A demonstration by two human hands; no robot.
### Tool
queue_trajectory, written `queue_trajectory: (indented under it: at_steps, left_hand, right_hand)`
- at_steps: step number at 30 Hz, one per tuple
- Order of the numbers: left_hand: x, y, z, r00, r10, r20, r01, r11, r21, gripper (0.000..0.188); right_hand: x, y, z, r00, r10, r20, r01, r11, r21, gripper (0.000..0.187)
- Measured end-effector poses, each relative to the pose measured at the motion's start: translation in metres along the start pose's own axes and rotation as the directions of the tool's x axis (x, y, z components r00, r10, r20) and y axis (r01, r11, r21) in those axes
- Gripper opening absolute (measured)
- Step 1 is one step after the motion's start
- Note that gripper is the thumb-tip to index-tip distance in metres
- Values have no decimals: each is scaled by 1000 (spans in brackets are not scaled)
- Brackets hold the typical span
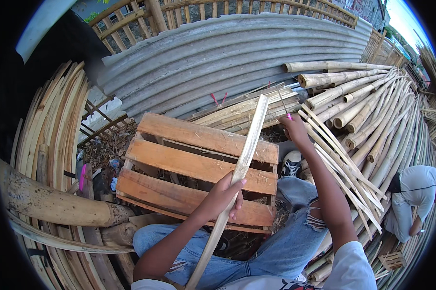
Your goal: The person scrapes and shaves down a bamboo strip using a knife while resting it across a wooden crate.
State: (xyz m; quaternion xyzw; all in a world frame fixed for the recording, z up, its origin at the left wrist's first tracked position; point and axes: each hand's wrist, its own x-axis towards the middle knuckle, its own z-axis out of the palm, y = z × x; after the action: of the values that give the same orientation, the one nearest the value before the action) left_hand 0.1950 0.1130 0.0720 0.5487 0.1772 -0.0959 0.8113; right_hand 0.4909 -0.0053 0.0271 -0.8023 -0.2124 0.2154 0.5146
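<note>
My left hand [222, 195] is closed around a long split bamboo strip [253, 135]. The strip runs slantwise from my lap up over a wooden slatted crate [179, 158], its pale inner side showing. Off to the right, my right hand [295, 129] grips a thin-bladed knife [281, 100] with a bit of pink at its handle. The blade points up and slightly left, apart from the strip. Shavings lie on the crate's slats, which stand just in front of my knees.
Whole bamboo poles [358, 96] fill the right side, with thin split strips [343, 166] beside my right arm. At left are stacked slats [51, 130] and a thick pole [58, 200]. Corrugated sheeting [227, 53] stands behind. Another person [413, 193] bends over at far right.
</note>
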Motion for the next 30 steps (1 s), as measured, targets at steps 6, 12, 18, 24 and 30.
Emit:
queue_trajectory:
  at_steps: [6, 12, 18, 24, 30]
  left_hand:
    - [-3, 7, 7, 991, 105, -79, -89, 978, 186, 24]
    - [0, 2, -9, 983, 101, -152, -103, 995, -4, 31]
    - [-6, 12, -16, 995, 53, -82, -72, 968, -240, 46]
    - [-5, 17, -27, 999, 7, 46, 12, 918, -397, 51]
    - [-5, 20, -32, 990, 40, 132, 17, 914, -405, 55]
  right_hand:
    - [-23, -29, 14, 985, -170, 9, 168, 967, -192, 44]
    - [-42, -49, 15, 985, -169, 34, 168, 985, 43, 45]
    - [-50, -54, 18, 983, -132, 131, 128, 991, 35, 43]
    - [-64, -71, 25, 939, -286, 192, 279, 958, 61, 42]
    - [-72, -79, 29, 913, -345, 217, 354, 935, -4, 41]
